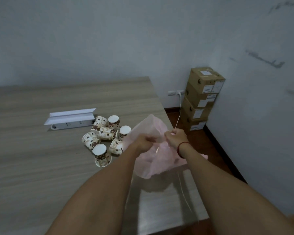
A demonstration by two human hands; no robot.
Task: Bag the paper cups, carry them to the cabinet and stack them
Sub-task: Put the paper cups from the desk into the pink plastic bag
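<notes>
Bag (157,150) mouth gripped by left hand (145,143) and right hand (176,137), right of cups (104,134); opening under way, loading presumably next.

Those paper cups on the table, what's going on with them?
A person is holding a pink plastic bag with the left hand and right hand, apparently pulling it open. The paper cups lie in a loose cluster on the table left of the bag; none looks bagged yet.

Seven brown-flowered paper cups (104,135) clustered, some inverted, some tipped, beside a lifted pink bag (157,160).
</notes>
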